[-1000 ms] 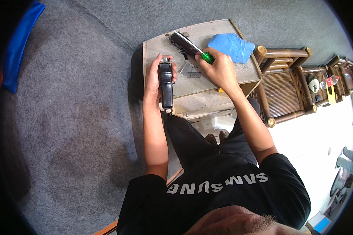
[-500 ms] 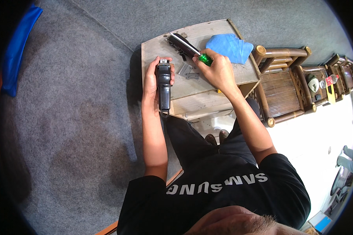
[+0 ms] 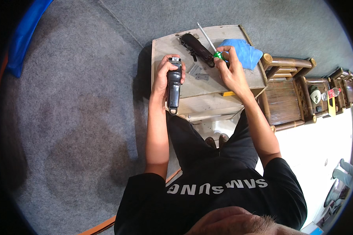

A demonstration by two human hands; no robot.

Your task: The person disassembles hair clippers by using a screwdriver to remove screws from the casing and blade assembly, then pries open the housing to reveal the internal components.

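My left hand point(image 3: 162, 77) is wrapped around a black hair clipper point(image 3: 174, 89), holding it upright with its head at the top and a hanging loop at the bottom. In my right hand point(image 3: 235, 77) is a screwdriver point(image 3: 206, 37) with a green handle, gripped by the fingers; its long shaft points up and to the left. Below that shaft, a long dark casing point(image 3: 197, 47) lies on the wooden table point(image 3: 184, 90), with small black bits beside it. Flat grey metal clipper blades point(image 3: 202, 76) rest between my two hands.
A folded blue cloth point(image 3: 245, 54) lies at the table's right side. Under the tabletop is an open compartment with a yellow thing point(image 3: 228, 93) at its edge. Bamboo chairs point(image 3: 282, 100) stand to the right, one bearing a bottle point(image 3: 333, 93). Grey carpet point(image 3: 86, 105) spreads at left.
My right hand has lifted the screwdriver off the dark casing and moved slightly right, its shaft now steeper. The clipper stays in my left hand. The whole view has shifted a little.
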